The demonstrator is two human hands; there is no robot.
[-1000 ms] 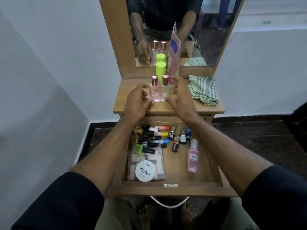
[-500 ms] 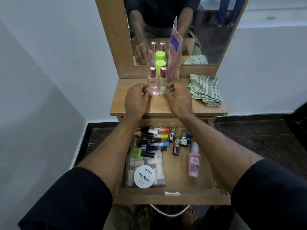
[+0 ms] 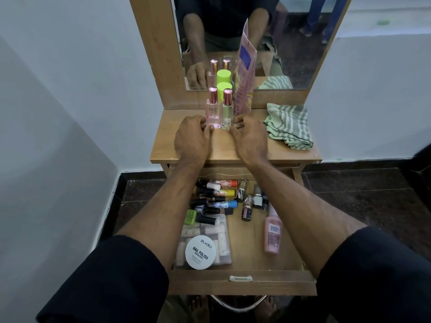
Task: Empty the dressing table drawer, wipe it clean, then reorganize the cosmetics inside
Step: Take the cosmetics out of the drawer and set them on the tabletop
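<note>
Both grips are curled around the base of the two glass bottles: the left hand [image 3: 192, 138] presses its fingertips on the pink bottle [image 3: 213, 112], the right hand [image 3: 248, 141] on the clear bottle [image 3: 227, 111], as half a second ago, barely shifted. Nearest, the open wooden drawer [image 3: 242, 284] holds a round white nail polish tub [image 3: 201, 252], a pink tube [image 3: 272, 233] and jumbled small bottles. Beyond on the bench [image 3: 163, 148], a striped, folded cloth [image 3: 289, 124] lies right of the hands, before the mirror [image 3: 303, 54].
</note>
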